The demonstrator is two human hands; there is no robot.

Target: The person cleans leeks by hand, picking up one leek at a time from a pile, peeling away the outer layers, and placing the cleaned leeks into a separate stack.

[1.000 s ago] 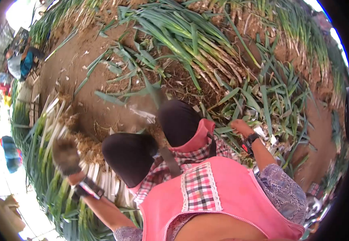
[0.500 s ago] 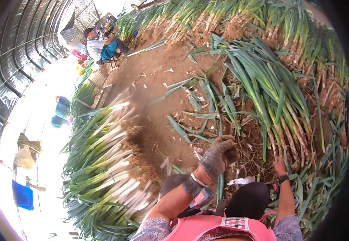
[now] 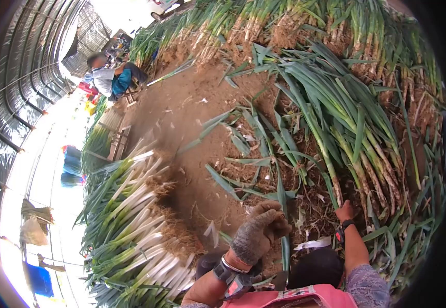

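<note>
My right hand [image 3: 344, 210], bare and with a watch at the wrist, is closed around the root end of a leek [image 3: 331, 167] at the edge of a pile. The leek's lower stalk is coated with brown soil. Other unpeeled leeks [image 3: 372, 138] lie just right of it, green leaves pointing away from me. My left hand [image 3: 260, 231] wears a soiled grey glove and hovers over the ground in front of my knees. Its fingers are loosely curled and apart, with nothing visible in them. A long green leaf [image 3: 282, 205] lies beside it.
Cleaned white-stalked leeks [image 3: 146, 220] lie stacked at left, roots inward. More soil-covered leeks [image 3: 248, 25] line the back. Loose leaves [image 3: 254, 133] litter the bare soil [image 3: 177, 113]. A person [image 3: 111, 77] sits on a low stool at the far left. A blue container [image 3: 39, 280] stands at left.
My right hand has moved slightly left, and a leek at the pile's left edge is now separated from the others. My gloved left hand has shifted down and left. The view has turned slightly.
</note>
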